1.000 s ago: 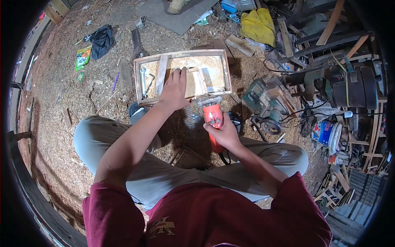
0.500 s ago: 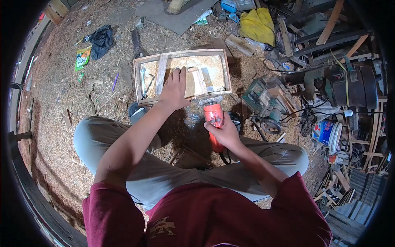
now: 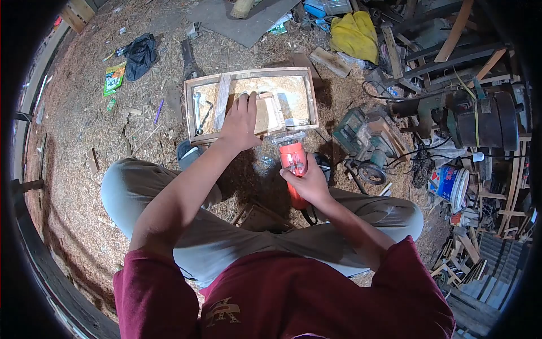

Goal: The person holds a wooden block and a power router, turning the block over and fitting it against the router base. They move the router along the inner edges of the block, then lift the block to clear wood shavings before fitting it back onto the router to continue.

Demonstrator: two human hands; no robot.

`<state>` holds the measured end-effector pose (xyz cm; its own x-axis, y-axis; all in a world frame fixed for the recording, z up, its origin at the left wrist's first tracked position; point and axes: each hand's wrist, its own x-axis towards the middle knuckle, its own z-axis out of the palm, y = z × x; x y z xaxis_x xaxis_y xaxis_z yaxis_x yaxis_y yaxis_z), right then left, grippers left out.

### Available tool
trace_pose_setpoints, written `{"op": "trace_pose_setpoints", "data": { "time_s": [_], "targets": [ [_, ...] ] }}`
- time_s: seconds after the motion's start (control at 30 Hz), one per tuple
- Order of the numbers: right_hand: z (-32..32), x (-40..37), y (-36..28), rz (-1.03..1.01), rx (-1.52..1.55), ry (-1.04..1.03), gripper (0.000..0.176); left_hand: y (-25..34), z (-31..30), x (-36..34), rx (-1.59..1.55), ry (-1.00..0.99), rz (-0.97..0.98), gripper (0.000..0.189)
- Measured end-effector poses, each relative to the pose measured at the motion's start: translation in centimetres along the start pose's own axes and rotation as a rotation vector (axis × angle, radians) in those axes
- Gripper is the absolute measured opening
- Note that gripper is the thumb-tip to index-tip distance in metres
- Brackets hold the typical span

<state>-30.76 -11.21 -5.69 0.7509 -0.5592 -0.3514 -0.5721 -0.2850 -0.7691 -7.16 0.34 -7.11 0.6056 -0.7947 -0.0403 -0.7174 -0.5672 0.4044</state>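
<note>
My right hand [image 3: 307, 179] is wrapped round the red body of a power tool [image 3: 293, 154] with a clear guard at its top end. That guard touches the near edge of a shallow wooden tray [image 3: 307, 72], by a light wooden piece [image 3: 274, 113]. My left hand [image 3: 241, 121] presses on wood inside the tray, its fingers close together over the piece; their exact grip is partly hidden. Left of the hand, a wooden strip [image 3: 223, 100] lies across the tray. A wrench [image 3: 197, 110] and a thin bent metal tool [image 3: 208, 112] rest at the tray's left end, over sawdust.
Right of the tray sits a green machine [image 3: 353, 129] with cables. A yellow cloth [image 3: 354, 37], a black bag [image 3: 140, 56] and a green packet [image 3: 113, 79] lie on the ground. Farther right are a paint bucket [image 3: 451, 183] and scrap wood [image 3: 463, 251].
The tool and both hands hold almost the same place. My left hand and the wooden piece have shifted very slightly.
</note>
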Motion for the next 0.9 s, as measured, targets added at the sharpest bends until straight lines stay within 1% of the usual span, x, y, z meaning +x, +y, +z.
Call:
{"op": "trace_pose_setpoints", "data": {
  "time_s": [0.17, 0.37, 0.47, 0.57, 0.7, 0.8, 0.9],
  "targets": [
    [0.3, 0.2, 0.8, -0.004, -0.015, -0.003, 0.057, 0.1, -0.2, 0.0, -0.006, -0.026, -0.008, 0.13],
    [-0.1, 0.0, 0.0, 0.008, -0.004, -0.007, 0.058, 0.0, 0.0, 0.1, 0.002, -0.018, -0.009, 0.13],
    [-0.3, -0.1, -0.5, 0.033, -0.045, -0.035, 0.053, 0.0, -0.1, 0.1, 0.004, -0.026, -0.011, 0.13],
    [0.2, 0.3, 1.1, -0.001, -0.006, -0.006, 0.058, 0.1, -0.1, 0.1, 0.017, -0.026, -0.007, 0.13],
    [-0.1, 0.1, 0.2, 0.018, -0.019, -0.007, 0.058, 0.1, -0.1, 0.0, 0.024, -0.016, -0.003, 0.13],
    [-0.3, 0.0, -0.2, 0.034, -0.008, -0.007, 0.058, 0.0, -0.1, 0.1, -0.028, -0.02, 0.008, 0.132],
    [-0.1, 0.0, -0.1, 0.024, 0.002, 0.008, 0.058, 0.0, 0.0, 0.0, 0.016, -0.021, -0.011, 0.13]
  ]
}}
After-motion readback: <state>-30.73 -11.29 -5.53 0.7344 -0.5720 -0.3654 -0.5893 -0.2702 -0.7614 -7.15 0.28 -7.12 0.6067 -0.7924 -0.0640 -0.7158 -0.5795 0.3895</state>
